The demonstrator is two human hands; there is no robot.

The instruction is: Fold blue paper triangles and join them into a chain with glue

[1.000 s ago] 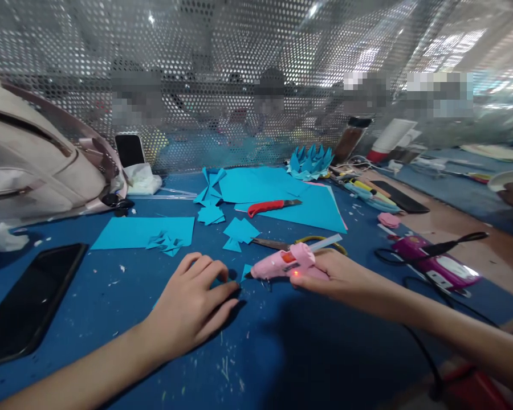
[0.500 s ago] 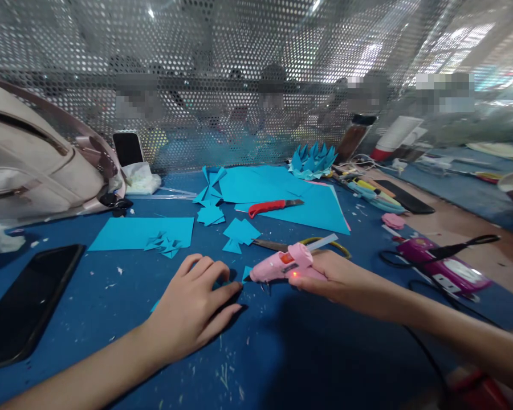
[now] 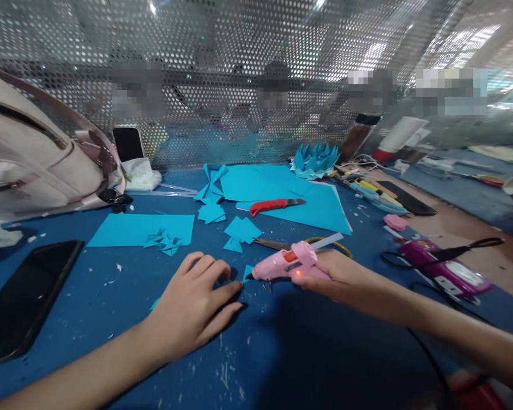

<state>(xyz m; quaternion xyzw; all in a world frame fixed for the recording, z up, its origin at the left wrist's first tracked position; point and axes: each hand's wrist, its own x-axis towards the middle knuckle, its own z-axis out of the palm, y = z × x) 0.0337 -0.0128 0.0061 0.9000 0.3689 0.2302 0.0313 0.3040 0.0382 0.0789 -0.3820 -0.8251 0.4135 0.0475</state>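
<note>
My right hand [image 3: 331,273] is closed around a pink hot glue gun [image 3: 284,263], with a clear glue stick [image 3: 328,241] protruding from its rear and an orange light glowing. The dark nozzle is at a small folded blue paper piece [image 3: 248,273] on the table, apparently touching it. From the left, my left hand [image 3: 200,302] holds this piece down under its curled fingers, the index fingertip beside the nozzle; most of the paper is hidden. Behind the glue gun lie scissors [image 3: 271,244], partly covered by it. Cut blue paper squares [image 3: 241,229] rest just beyond my hands.
A red-handled knife [image 3: 267,207] lies on blue sheets [image 3: 312,213]. Behind stands a folded blue paper flower [image 3: 314,161]. Left are a phone [image 3: 29,299], a blue strip [image 3: 128,230] and a pale bag [image 3: 38,154]. Right are a purple device [image 3: 442,267] and black cables [image 3: 436,359].
The view shifts slightly. Both hands and the glue gun stay almost still, with the nozzle still at the blue paper piece.
</note>
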